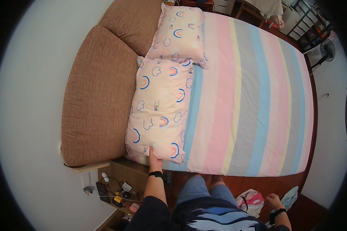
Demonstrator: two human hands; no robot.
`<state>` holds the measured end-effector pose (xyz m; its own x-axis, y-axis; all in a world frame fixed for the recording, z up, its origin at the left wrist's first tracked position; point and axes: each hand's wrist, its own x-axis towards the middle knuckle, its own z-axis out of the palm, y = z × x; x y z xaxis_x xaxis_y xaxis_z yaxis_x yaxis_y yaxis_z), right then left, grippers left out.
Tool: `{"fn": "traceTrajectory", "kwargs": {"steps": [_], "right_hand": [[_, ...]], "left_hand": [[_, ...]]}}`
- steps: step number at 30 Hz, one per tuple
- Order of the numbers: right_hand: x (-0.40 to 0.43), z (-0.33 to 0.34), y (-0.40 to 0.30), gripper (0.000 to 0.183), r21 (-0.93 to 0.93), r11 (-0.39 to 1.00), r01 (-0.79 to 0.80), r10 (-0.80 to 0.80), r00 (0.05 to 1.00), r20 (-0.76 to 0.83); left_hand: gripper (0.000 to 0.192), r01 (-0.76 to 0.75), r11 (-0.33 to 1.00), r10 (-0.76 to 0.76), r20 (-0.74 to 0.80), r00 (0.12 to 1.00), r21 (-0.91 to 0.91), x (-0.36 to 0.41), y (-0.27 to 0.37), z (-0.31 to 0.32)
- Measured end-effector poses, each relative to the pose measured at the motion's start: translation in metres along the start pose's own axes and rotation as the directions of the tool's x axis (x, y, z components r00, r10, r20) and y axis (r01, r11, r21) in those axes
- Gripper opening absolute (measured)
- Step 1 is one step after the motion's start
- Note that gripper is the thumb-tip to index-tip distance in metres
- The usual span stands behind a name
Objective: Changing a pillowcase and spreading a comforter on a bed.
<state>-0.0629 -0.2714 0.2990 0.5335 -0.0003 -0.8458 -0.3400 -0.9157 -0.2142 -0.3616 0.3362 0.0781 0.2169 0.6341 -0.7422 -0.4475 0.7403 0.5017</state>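
Note:
My left hand (155, 161) grips the near end of a pillow (162, 95) in a pale case with rainbows and clouds. Its thumb lies on top, while the fingers are hidden beneath. The pillow rests on the bed's striped sheet (222, 95), alongside the brown headboard cushion (101, 98). A second pillow (179, 37) with the same print lies beyond, touching the first. Down at the right, my right hand (273, 200) hangs away from the bed, above the floor. Nothing shows in it; its fingers look loosely curled, and how far they are apart is unclear.
A bedside cabinet (127, 170) at the lower left holds cables and small items. Bundled pink and white cloth (251, 200) and light blue cloth (290, 197) lie near my right hand. A black fan (326, 52) stands past the bed's foot, beside a wall.

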Motion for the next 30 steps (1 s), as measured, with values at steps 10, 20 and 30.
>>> {"fn": "traceTrajectory", "kwargs": {"steps": [10, 20, 30], "right_hand": [[0.024, -0.002, 0.03, 0.019, -0.314, 0.886, 0.341, -0.326, 0.94, 0.1], [0.006, 0.005, 0.038, 0.023, 0.094, 0.995, 0.017, -0.016, 1.0, -0.01], [0.032, -0.005, 0.082, 0.03, -0.259, 0.891, 0.373, -0.407, 0.909, -0.088]], "left_hand": [[0.037, 0.316, 0.679, -0.016, -0.417, 0.909, 0.662, 0.02, -0.021, -0.035], [0.05, 0.153, 0.893, -0.017, -0.309, 0.951, 0.424, 0.034, -0.023, -0.04], [0.058, -0.011, 0.647, 0.411, -0.336, 0.848, 0.762, 0.022, -0.003, 0.004]]}}
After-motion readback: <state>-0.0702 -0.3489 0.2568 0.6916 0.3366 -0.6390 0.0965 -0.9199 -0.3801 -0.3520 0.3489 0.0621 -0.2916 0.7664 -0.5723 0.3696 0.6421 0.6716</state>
